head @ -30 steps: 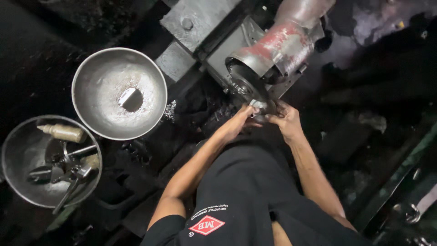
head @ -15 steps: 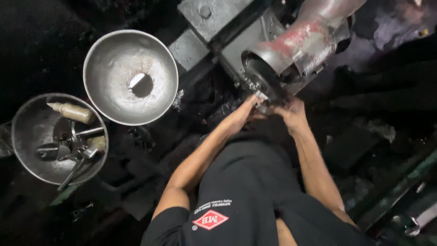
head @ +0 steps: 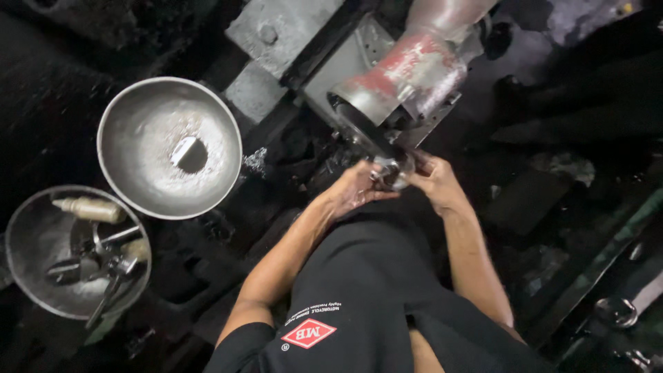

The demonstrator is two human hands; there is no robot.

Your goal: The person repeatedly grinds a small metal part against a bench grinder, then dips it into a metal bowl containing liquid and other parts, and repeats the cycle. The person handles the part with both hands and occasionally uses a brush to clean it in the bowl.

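A grey and red bench grinder (head: 407, 76) stands at the top middle, its dark wheel (head: 359, 128) facing me. Both hands meet just below the wheel. My left hand (head: 356, 190) and my right hand (head: 431, 181) together pinch a small shiny metal part (head: 392, 169) held close against the wheel's lower edge. The fingers cover most of the part, so its shape is unclear. My forearms and black shirt fill the lower middle of the view.
A wide metal bowl (head: 131, 121) with a small metal piece in whitish residue sits at the left. A second bowl (head: 31, 242) at the lower left holds tools with pale handles. A grey metal block (head: 276, 31) lies behind the grinder. Dark grimy surfaces surround everything.
The view has shifted slightly, so the grinder and bowls sit a little higher and to the right. Both hands stay at the wheel on the small part.
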